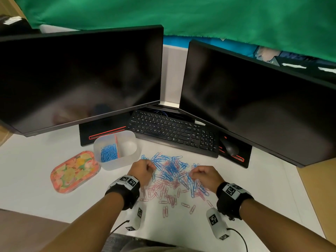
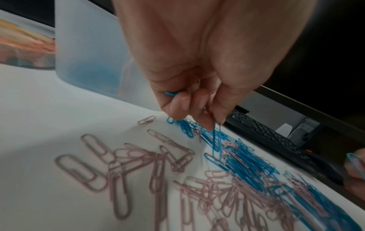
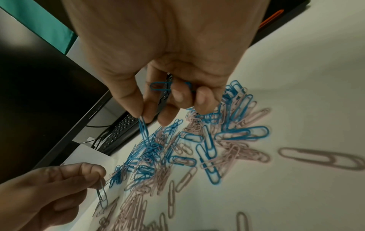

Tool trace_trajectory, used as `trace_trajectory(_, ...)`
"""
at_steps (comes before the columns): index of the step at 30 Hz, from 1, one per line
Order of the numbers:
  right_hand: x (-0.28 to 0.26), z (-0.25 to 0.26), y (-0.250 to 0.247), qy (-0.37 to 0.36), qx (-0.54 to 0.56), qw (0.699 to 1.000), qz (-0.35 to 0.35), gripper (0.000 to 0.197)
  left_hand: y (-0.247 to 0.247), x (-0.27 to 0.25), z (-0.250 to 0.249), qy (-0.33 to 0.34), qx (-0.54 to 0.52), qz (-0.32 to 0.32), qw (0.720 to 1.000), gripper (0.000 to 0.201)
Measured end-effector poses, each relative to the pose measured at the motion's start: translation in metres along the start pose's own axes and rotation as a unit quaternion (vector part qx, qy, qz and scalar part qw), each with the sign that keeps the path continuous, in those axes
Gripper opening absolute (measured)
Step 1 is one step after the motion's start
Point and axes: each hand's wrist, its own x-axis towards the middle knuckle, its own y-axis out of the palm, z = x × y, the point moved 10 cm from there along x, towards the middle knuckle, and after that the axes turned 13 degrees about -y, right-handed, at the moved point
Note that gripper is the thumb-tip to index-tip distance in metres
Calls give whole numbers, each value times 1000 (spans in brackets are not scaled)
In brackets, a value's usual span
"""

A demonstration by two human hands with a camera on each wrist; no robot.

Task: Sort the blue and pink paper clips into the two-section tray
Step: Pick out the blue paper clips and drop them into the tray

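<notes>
A mixed heap of blue paper clips [image 1: 170, 167] and pink paper clips [image 1: 163, 194] lies on the white desk. Behind it to the left stands the translucent two-section tray [image 1: 116, 161]; its left section holds blue clips [image 1: 108, 153], its right section looks bare. My left hand [image 1: 143, 171] hovers at the heap's left edge and pinches a blue clip [image 2: 216, 137] between thumb and forefinger, with another blue clip [image 2: 171, 93] tucked under its curled fingers. At the heap's right, my right hand [image 1: 201, 176] pinches a blue clip [image 3: 143, 126] and holds more blue clips [image 3: 160, 86] in its curled fingers.
A flowered orange tin [image 1: 74, 171] lies left of the tray. A black keyboard [image 1: 174, 131] and mouse [image 1: 230, 147] sit behind the heap, under two dark monitors [image 1: 80, 79]. Loose pink clips spread toward the desk's front edge [image 1: 181, 239].
</notes>
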Motion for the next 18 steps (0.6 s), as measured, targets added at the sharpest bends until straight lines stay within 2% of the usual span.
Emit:
trace_trajectory(5,0,4,-3,-1,20,1000,-8,9,-1,-2,-4,-7,-74,21,997,34)
trace_trajectory(8,1,4,1,28,78,997,-12,16,0,-2,-6,-10,-142,39,989,27)
trace_trajectory(11,3,13,12,32,145,989,5,19,1,-4,-4,-42,-244,65,967,23)
trace_trajectory(13,8,26,24,24,166,986,26,16,2,-7,0,-72,-337,89,934,26)
trace_trajectory(18,30,71,64,41,247,966,67,4,-10,-15,3,-130,-530,133,827,20)
